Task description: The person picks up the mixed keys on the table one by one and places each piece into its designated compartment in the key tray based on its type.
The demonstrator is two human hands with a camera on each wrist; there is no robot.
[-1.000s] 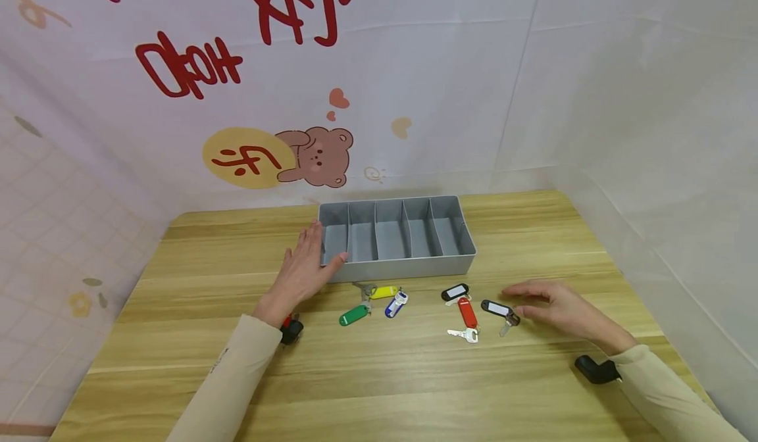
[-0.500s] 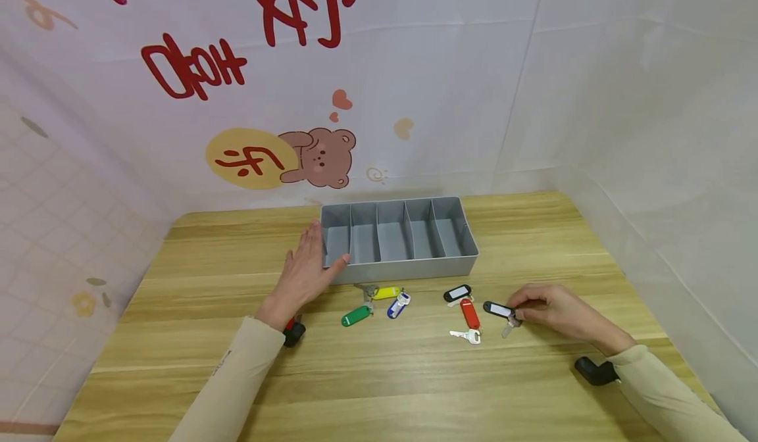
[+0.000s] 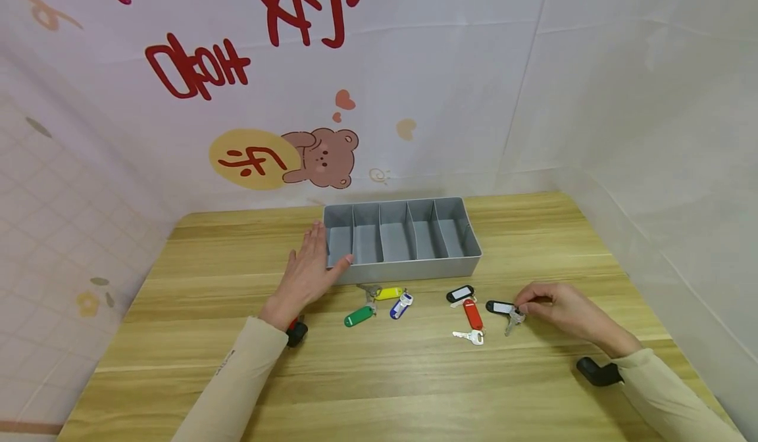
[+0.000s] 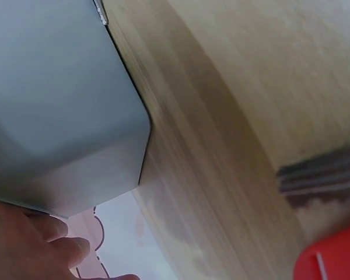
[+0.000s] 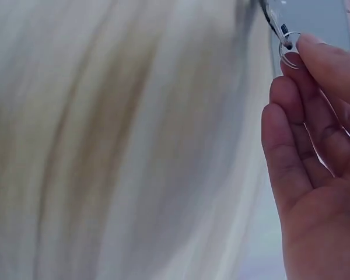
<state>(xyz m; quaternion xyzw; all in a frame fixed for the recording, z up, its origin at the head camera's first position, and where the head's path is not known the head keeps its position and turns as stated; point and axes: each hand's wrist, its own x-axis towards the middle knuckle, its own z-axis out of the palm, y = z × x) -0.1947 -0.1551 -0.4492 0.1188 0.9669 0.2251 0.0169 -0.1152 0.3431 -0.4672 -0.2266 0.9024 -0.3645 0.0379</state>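
Observation:
My left hand (image 3: 306,269) lies against the left end of a grey divided tray (image 3: 408,271), fingers straight along its side and thumb at the front rim. My right hand (image 3: 559,307) pinches the metal ring (image 5: 282,53) of a black key tag (image 3: 500,307) between thumb and forefinger. Its silver key (image 3: 514,320) hangs tilted from the ring. Just left of it, another black key tag (image 3: 460,293) lies by a red key tag (image 3: 472,314) with a silver key (image 3: 469,337). In the left wrist view, the tray's grey end wall (image 4: 70,157) shows beside my fingers.
In front of the tray lie a yellow key tag (image 3: 388,293), a green one (image 3: 358,316) and a blue one (image 3: 401,306) with keys. Beside my left wrist are a red tag (image 4: 335,259) and a dark key blade (image 4: 321,175). A printed cloth (image 3: 450,100) hangs behind the table.
My right fingers have moved in on the black key tag and taken hold of its ring; its key has turned a little. My left hand has stayed at the tray.

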